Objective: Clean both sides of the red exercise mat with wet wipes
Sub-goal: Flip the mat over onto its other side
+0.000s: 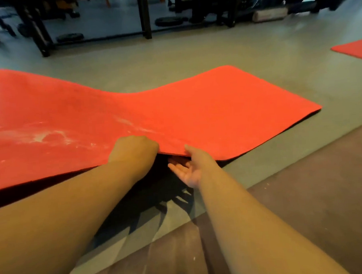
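**Red exercise mat, near edge lifted, two hands**

Item: mat [216, 105], red, foam-like, rectangular with rounded corners. It spans the middle of the frame from the left border to centre right. Its left end is cut off by the frame. The surface rises in a wave at upper left and lies flat on the floor [192, 55] at right. Its underside is lost in black shadow. Whitish smears [48, 136] streak the left-centre of the top face.

Left hand [134, 149]: at centre frame, knuckles up, fingers curled tight round the near edge of the mat; the fingertips are hidden beneath it. The forearm enters from lower left.

Right hand [191, 170]: just right of the left, palm up, thumb lying on top of the edge, fingers reaching under into shadow and partly hidden; it holds the edge between thumb and fingers.

Surroundings: smooth grey floor; brown matte flooring [305, 182] at lower right; corner of a second red mat [355, 50] at the right border, cut off; black frame legs [144, 14] and dark weight plates [168, 21] along the top, blurred; a pale roll [270, 14] at upper right, hard to identify.
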The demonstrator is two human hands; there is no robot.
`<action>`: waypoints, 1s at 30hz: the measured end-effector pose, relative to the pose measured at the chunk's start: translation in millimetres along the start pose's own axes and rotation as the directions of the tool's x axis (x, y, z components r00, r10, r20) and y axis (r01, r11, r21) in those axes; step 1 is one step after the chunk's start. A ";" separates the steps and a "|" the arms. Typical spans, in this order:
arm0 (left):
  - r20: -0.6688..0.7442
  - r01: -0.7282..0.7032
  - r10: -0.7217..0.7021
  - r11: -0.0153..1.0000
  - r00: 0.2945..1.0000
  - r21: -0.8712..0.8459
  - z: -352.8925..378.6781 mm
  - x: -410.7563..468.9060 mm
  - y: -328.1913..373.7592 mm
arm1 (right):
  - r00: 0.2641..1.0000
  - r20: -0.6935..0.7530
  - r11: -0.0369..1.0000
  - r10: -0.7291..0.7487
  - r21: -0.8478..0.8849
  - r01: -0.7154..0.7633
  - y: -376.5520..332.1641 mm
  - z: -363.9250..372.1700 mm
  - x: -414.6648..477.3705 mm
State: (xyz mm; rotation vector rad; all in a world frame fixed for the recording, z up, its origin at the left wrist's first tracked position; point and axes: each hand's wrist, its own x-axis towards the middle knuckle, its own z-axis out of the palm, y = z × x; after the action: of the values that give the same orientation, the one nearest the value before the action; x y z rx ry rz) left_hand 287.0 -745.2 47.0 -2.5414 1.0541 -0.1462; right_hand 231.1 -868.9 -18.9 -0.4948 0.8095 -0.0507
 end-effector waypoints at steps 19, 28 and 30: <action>0.029 0.685 -0.717 0.652 0.696 -0.325 116.9 -281.9 -237.8 | 0.833 0.420 0.877 0.361 -0.456 -0.150 302.4 210.9 -110.2; 0.642 0.593 -0.611 -0.326 0.463 -0.737 177.4 -320.5 -260.4 | 0.906 0.404 0.907 0.130 -0.417 0.056 320.8 280.1 -129.7; 0.628 0.470 -0.577 -0.420 0.522 -0.776 162.6 -308.2 -247.7 | 0.893 0.444 0.921 0.071 -0.372 0.112 288.8 282.9 -135.0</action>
State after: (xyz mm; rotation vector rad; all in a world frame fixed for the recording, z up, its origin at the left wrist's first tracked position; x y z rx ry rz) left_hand 269.5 -319.7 8.5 -4.1717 -1.0231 0.5295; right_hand 295.5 -467.9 110.2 -0.8571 0.3494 0.2060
